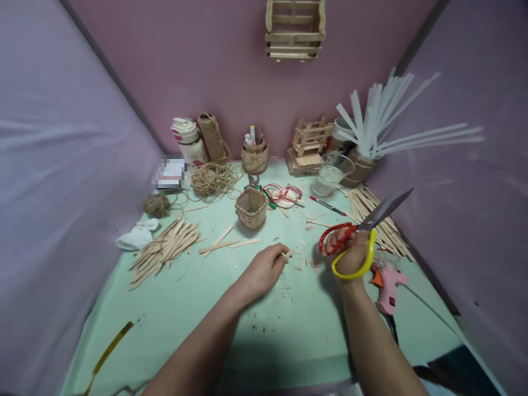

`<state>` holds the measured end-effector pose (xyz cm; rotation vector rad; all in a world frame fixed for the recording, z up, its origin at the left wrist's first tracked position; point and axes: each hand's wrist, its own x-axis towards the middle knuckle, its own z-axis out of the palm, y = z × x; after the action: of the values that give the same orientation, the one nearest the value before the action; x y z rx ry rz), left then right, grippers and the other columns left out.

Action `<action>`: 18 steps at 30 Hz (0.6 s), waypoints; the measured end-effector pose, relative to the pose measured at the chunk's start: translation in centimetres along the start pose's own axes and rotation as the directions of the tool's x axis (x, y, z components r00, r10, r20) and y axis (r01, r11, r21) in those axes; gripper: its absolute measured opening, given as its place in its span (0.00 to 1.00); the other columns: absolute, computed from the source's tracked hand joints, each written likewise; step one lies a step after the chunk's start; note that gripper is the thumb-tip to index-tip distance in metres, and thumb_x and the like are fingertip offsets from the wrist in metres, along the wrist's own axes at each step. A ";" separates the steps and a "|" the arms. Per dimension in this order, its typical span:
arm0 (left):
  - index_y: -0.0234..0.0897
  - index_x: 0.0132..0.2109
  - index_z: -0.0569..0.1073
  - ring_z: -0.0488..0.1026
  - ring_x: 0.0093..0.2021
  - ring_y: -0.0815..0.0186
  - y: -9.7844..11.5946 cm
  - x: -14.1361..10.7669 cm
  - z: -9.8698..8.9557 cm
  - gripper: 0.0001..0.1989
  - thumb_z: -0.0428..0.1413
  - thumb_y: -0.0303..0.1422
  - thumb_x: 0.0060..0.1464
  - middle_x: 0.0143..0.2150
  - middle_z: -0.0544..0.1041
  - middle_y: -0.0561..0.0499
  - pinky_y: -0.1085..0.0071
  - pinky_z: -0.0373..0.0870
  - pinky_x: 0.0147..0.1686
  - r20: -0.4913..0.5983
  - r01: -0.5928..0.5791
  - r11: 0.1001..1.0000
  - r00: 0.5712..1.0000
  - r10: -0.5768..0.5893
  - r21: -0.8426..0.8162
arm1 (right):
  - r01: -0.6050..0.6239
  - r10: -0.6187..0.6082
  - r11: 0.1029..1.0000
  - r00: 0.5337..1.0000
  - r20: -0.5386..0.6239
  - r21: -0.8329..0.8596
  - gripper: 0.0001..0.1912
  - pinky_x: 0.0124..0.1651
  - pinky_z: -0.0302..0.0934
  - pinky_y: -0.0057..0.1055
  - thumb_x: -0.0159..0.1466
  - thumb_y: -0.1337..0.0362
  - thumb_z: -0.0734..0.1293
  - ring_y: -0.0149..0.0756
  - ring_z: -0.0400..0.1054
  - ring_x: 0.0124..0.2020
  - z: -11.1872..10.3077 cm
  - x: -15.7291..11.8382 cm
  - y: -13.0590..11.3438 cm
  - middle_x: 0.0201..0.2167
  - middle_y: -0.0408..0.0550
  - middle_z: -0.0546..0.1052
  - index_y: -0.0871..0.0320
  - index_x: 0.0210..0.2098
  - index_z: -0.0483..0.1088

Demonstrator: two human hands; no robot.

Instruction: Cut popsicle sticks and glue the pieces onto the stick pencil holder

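Note:
Low over the middle of the table, my left hand [266,269] pinches a short piece of wooden stick [287,254], its end poking out past the fingertips. My right hand [350,250] is wrapped in the handles of large scissors [383,209], one red and one yellow. Their blades point up and to the right, away from the stick. Small wood offcuts [305,264] are scattered between the two hands. Beyond my left hand stands a small wooden basket [252,208] with a braided rim. Several flat sticks [223,245] lie in front of it.
A pink glue gun [390,289] lies right of my right wrist. Stick piles [169,247] [379,225] flank the workspace. Behind are a twine tangle [214,179], red cord [282,193], a clear cup [328,176], a pen pot [254,157] and a jar of white strips [363,165].

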<state>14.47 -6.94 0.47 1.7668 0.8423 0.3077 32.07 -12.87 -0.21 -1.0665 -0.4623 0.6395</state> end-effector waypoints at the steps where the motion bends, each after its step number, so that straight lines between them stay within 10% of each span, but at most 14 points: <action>1: 0.40 0.41 0.74 0.71 0.39 0.63 0.1 -0.4 -0.6 0.12 0.48 0.35 0.58 0.38 0.76 0.49 0.70 0.64 0.40 -0.022 -0.031 0.997 0.999 0.033 0.069 | -0.001 0.001 1.000 1.000 0.000 0.005 0.27 0.14 0.53 0.25 0.58 0.38 0.60 0.27 0.54 0.13 -0.1 -0.1 0.0 0.13 0.35 0.59 0.55 0.20 0.58; 6: 0.40 0.47 0.76 0.71 0.47 0.59 -1.0 -3.2 -7.0 0.14 0.50 0.35 0.57 0.46 0.77 0.46 0.67 0.63 0.49 -0.257 0.066 0.959 0.966 0.007 0.275 | -0.040 0.039 0.999 0.999 0.028 0.007 0.26 0.15 0.52 0.26 0.58 0.39 0.61 0.28 0.55 0.13 -0.2 -0.3 -0.3 0.13 0.37 0.60 0.55 0.20 0.60; 11: 0.36 0.47 0.76 0.70 0.49 0.53 -3.8 -5.6 -13.6 0.16 0.48 0.36 0.58 0.45 0.76 0.41 0.60 0.64 0.49 -0.607 0.351 0.812 0.795 0.005 0.466 | -0.057 0.059 0.998 0.995 0.074 -0.034 0.26 0.16 0.52 0.28 0.60 0.39 0.59 0.30 0.55 0.14 -0.1 -0.6 -0.7 0.14 0.38 0.58 0.53 0.20 0.59; 15: 0.36 0.50 0.75 0.66 0.53 0.48 -4.7 -5.4 -13.7 0.17 0.49 0.36 0.58 0.51 0.72 0.38 0.53 0.61 0.51 -0.704 0.486 0.681 0.708 0.060 0.548 | -0.042 0.043 0.999 0.997 0.066 -0.014 0.25 0.16 0.52 0.28 0.59 0.40 0.60 0.30 0.54 0.14 0.0 -0.7 -0.8 0.13 0.38 0.59 0.54 0.19 0.59; 18: 0.37 0.46 0.76 0.68 0.50 0.54 -4.5 -4.1 -11.6 0.14 0.50 0.33 0.57 0.47 0.74 0.42 0.58 0.63 0.50 -0.572 0.344 0.707 0.814 0.104 0.618 | -0.047 0.046 0.999 0.998 0.036 0.015 0.26 0.14 0.52 0.27 0.57 0.39 0.62 0.29 0.54 0.13 0.0 -0.5 -0.6 0.12 0.37 0.59 0.54 0.18 0.60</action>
<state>3.09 -0.62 1.41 2.3498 1.6954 0.4842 31.86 -13.39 0.32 -1.0549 -0.4636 0.7031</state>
